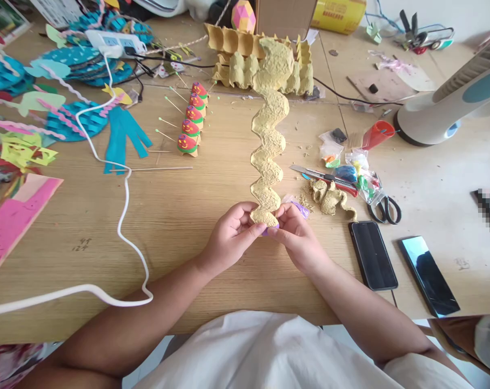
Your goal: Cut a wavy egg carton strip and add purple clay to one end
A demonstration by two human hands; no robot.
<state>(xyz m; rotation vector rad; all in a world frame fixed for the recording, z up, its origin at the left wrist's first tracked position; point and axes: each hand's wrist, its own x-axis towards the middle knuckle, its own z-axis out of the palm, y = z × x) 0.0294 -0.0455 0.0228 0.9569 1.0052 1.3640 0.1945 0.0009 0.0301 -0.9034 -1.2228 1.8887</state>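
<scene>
A long wavy strip of yellowish egg carton runs away from me over the middle of the table. My left hand is closed on the left side of its near end, with the thumb on top. The fingers of my right hand grip the same end from the right. A bit of purple modelling clay shows at that end, under my thumbs. Just beyond my right hand lies a small purple packet. Torn carton scraps and crumbs lie farther right.
A utility knife, black-handled scissors, clay packets and two phones lie on the right. A painted carton caterpillar stands left of the strip. A white cable crosses the left side. More egg carton stands behind.
</scene>
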